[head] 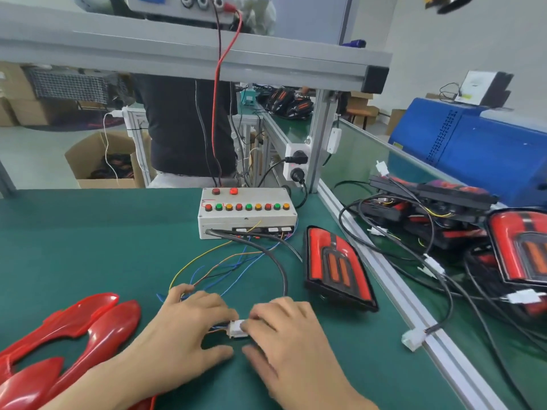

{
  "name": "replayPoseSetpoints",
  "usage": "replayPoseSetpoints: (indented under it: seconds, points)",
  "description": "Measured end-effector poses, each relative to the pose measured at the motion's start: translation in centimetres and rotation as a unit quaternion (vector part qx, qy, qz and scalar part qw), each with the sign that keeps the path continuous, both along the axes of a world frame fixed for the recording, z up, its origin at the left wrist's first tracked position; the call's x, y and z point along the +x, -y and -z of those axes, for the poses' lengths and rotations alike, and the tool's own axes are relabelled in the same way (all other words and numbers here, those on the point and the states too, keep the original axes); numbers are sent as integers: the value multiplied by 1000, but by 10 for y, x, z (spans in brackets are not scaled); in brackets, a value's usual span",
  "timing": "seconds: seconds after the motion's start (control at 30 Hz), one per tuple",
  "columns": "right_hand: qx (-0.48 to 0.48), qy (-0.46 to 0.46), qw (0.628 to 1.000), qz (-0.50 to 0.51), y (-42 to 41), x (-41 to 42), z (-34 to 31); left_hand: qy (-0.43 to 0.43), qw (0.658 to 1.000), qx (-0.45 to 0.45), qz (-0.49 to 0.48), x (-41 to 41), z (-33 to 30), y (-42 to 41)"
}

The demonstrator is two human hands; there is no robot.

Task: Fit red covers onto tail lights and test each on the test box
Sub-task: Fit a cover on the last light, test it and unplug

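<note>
Two hands are meeting over the white connector (pixel 237 329) low on the green tabletop (pixel 88 247): our left hand (pixel 189 324) and right hand (pixel 284 327) are each pinching one end of it with curled fingers. We are judging it light, stiff and small, best held by its plastic shell, not its thin wires. The tail light (pixel 334 267) is lying just right of the test box (pixel 247 213), and the red covers (pixel 68 335) are waiting at left.

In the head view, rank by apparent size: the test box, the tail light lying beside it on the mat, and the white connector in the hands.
1. Test box and tail light: look about alike; the light is nearer the camera, so unsure.
2. White connector: clearly smallest, partly hidden by fingers.
</note>
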State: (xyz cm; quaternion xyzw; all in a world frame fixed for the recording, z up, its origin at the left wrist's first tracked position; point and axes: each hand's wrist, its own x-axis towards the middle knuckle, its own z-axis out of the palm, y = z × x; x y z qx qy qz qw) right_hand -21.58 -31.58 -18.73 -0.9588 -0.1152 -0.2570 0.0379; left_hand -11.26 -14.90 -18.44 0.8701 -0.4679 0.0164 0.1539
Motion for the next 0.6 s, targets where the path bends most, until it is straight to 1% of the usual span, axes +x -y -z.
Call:
replayPoseSetpoints:
  seconds: [0.1,0.23,0.33,0.5,0.6]
  points:
    - [-42,-36,998,41,-9,6,7,55,998,-6,-4,-2,-3,3]
    - [-72,-24,994,78,-14,15,5,41,999,-36,-2,-3,-4,3]
    - [-68,-12,992,101,-14,20,0,33,997,-68,-10,-3,-6,3]
    - [-100,-11,987,123,-15,22,-5,64,995,-74,-29,-5,-10,5]
    - [-96,4,988,119,-13,23,-7,86,993,-71,-39,-6,-15,7]
